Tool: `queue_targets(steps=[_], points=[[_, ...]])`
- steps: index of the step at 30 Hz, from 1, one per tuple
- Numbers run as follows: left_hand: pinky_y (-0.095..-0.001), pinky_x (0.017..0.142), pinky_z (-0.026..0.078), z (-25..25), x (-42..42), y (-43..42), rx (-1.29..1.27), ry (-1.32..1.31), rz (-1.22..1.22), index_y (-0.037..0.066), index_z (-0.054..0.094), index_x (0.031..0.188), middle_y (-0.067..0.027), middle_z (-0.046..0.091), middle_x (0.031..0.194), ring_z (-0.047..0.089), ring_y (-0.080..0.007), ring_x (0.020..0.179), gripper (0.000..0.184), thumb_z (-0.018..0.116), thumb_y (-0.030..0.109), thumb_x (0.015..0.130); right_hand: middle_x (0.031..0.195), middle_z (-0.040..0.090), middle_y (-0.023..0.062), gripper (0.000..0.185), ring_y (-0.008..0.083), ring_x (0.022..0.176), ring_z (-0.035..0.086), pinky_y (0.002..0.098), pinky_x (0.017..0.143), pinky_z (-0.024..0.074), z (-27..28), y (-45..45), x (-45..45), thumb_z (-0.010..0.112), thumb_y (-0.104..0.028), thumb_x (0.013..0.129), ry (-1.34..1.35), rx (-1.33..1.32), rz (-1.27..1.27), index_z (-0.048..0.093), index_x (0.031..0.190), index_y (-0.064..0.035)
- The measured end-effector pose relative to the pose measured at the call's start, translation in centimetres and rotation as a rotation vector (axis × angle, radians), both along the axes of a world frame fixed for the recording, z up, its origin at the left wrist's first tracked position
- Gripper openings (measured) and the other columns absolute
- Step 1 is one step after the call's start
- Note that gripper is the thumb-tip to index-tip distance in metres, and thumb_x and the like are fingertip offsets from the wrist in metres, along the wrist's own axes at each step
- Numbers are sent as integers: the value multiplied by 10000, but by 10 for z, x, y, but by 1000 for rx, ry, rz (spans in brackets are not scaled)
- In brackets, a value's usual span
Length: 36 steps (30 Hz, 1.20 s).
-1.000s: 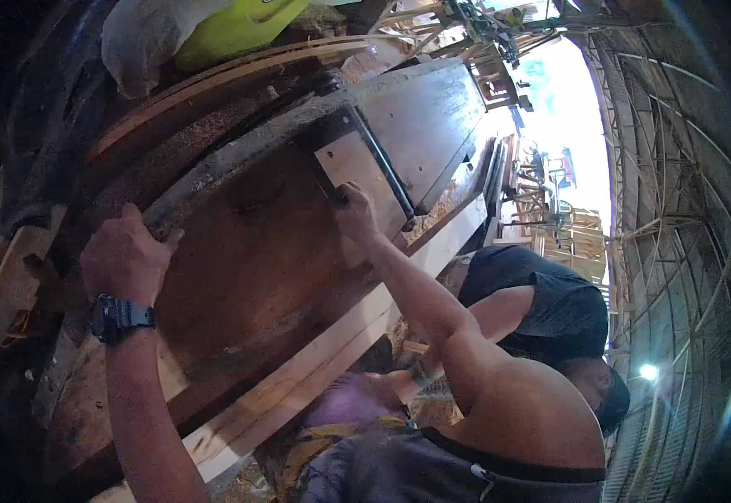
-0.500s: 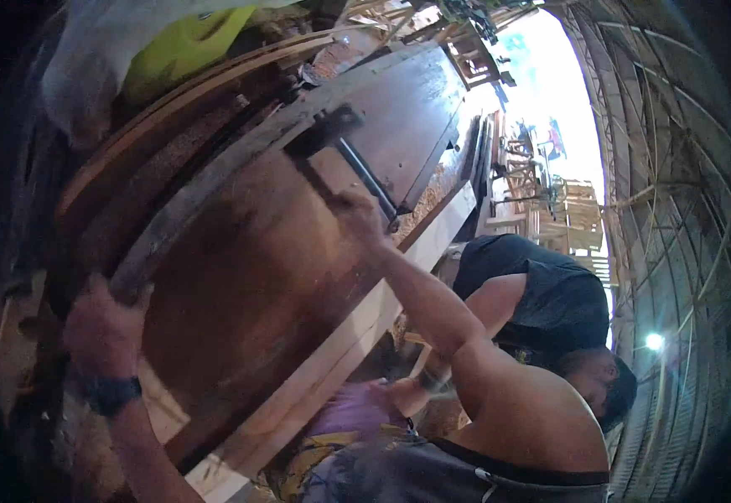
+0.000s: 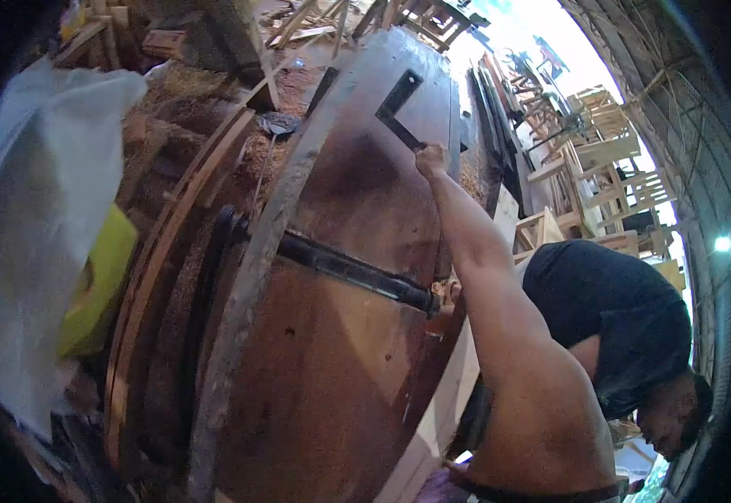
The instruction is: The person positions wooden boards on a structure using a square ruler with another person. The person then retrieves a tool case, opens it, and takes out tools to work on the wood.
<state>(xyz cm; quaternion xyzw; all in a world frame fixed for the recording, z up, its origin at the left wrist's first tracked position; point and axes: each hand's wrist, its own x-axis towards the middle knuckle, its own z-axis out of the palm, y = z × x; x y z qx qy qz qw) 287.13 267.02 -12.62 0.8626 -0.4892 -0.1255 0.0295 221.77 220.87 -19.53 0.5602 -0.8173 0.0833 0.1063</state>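
My right hand point(image 3: 434, 159) is closed around the near end of a black L-shaped metal bar point(image 3: 397, 117), above the far part of a wide brown wooden panel point(image 3: 324, 369). A long black bar clamp point(image 3: 349, 270) spans the panel, nearer to me than that hand. Beside the clamp's right end is another person's hand point(image 3: 449, 295), partly hidden behind my outstretched arm. Along the panel's left edge runs a rough grey wooden rail point(image 3: 248, 293). My left hand is out of view.
A person in a black shirt point(image 3: 609, 310) bends close on the right. Pale timber point(image 3: 441, 402) lines the panel's right side. Curved planks point(image 3: 164, 235), whitish plastic sheeting point(image 3: 47, 201) and wood shavings point(image 3: 189, 88) lie left. Wooden frames point(image 3: 609, 184) stand farther back.
My view has shifted, and my left hand, earlier at the rail's near end, has left it. My right hand has moved farther along the panel with the L-shaped bar.
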Motion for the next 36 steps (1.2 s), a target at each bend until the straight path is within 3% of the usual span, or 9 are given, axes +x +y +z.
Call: queue_targets(steps=[4, 7, 12, 15, 20, 26, 29, 32, 36], points=[[-453, 778, 569, -17, 0, -31, 13, -15, -3, 46, 610, 1274, -204, 711, 1010, 699, -372, 895, 737, 803, 521, 745, 1103, 709, 152, 279, 343, 1061, 670, 439, 925, 527, -18, -52, -29, 596, -269, 857, -35, 26, -96, 749, 1082, -207], [-454, 782, 567, -28, 0, -46, 27, -16, 1, 47, 610, 1274, -205, 710, 1012, 697, -374, 900, 739, 807, 518, 740, 1145, 715, 82, 292, 293, 1124, 663, 475, 950, 495, -21, -80, -42, 595, -292, 858, -54, 14, -165, 721, 1117, -243], [-456, 789, 564, -42, -4, -67, 38, -12, 1, 48, 610, 1274, -206, 708, 1016, 694, -376, 909, 742, 813, 513, 732, 1326, 643, 36, 479, 262, 1239, 598, 502, 1027, 430, -14, -123, -46, 648, -286, 799, -47, 51, -165, 657, 1277, -317], [-457, 793, 563, -49, -5, -77, 47, -12, 6, 49, 610, 1274, -207, 707, 1019, 692, -378, 915, 744, 816, 510, 728, 1166, 705, 86, 282, 308, 1161, 634, 488, 989, 459, -18, -141, -49, 628, -285, 856, -39, -35, -50, 710, 1126, -277], [-460, 800, 560, -57, -5, -86, 68, -6, 1, 50, 609, 1274, -208, 705, 1023, 688, -380, 924, 748, 822, 505, 720, 1248, 676, 75, 419, 305, 1215, 605, 557, 1045, 413, -15, -167, -48, 648, -227, 786, -142, -25, 60, 691, 1201, -261], [-462, 808, 557, -61, -2, -94, 57, -8, -20, 51, 609, 1274, -210, 702, 1027, 684, -383, 934, 753, 830, 498, 710, 1217, 695, 64, 470, 298, 1184, 628, 498, 970, 431, -23, -174, -56, 655, -206, 779, -56, 10, 56, 656, 1243, -280], [-464, 812, 555, -62, -1, -96, 48, -12, -30, 52, 608, 1274, -211, 701, 1030, 682, -384, 940, 755, 833, 495, 705, 1183, 705, 73, 423, 308, 1170, 633, 513, 949, 435, -14, -159, -38, 643, -207, 775, -39, -26, 28, 672, 1191, -279], [-465, 816, 553, -63, 0, -97, 44, -14, -34, 52, 608, 1274, -211, 700, 1032, 680, -386, 945, 758, 837, 492, 701, 1232, 688, 75, 445, 323, 1220, 596, 469, 1071, 391, 1, -148, -19, 612, -183, 797, -84, 41, -15, 677, 1231, -259], [-467, 822, 551, -64, 2, -98, 36, -7, -37, 53, 608, 1274, -212, 698, 1035, 678, -387, 953, 761, 842, 488, 694, 1223, 693, 66, 427, 309, 1195, 614, 474, 1050, 408, -6, -153, -26, 619, -209, 814, -33, 10, -16, 673, 1234, -267]])
